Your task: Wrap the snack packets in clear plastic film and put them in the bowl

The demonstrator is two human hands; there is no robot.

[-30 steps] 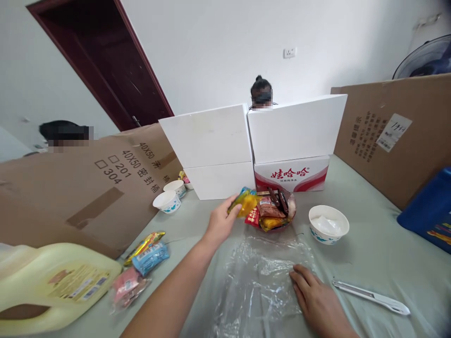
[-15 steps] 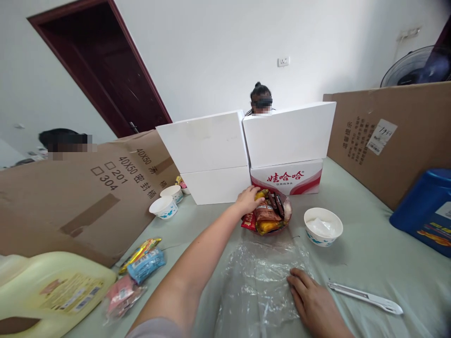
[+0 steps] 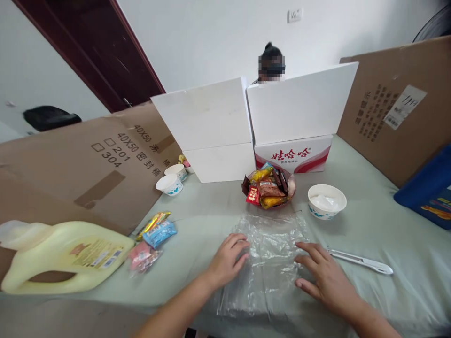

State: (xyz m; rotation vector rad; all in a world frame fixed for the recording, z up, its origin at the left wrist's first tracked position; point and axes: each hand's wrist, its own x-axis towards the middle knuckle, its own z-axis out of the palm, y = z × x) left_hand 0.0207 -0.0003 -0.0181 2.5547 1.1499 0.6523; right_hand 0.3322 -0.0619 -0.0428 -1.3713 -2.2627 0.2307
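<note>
A clear plastic bag point(image 3: 269, 263) lies flat on the pale green table in front of me. My left hand point(image 3: 227, 260) rests on the bag's left edge with its fingers spread, holding nothing. On the bag's right edge my right hand point(image 3: 326, 277) lies flat, fingers apart. Just beyond the bag stands a small bowl of wrapped snacks point(image 3: 269, 188), with a yellow packet on top at its back.
A white paper bowl point(image 3: 327, 201) stands right of the snacks, a white utility knife point(image 3: 361, 261) lies by my right hand. Loose snack packets point(image 3: 155, 234) and a yellow jug point(image 3: 66, 256) lie left. Cardboard sheets, white foam boxes point(image 3: 246, 122) and a person behind them wall the table.
My left hand carried the yellow packet to the snack bowl, left it there and came back to the bag's left edge. The right hand stayed on the bag.
</note>
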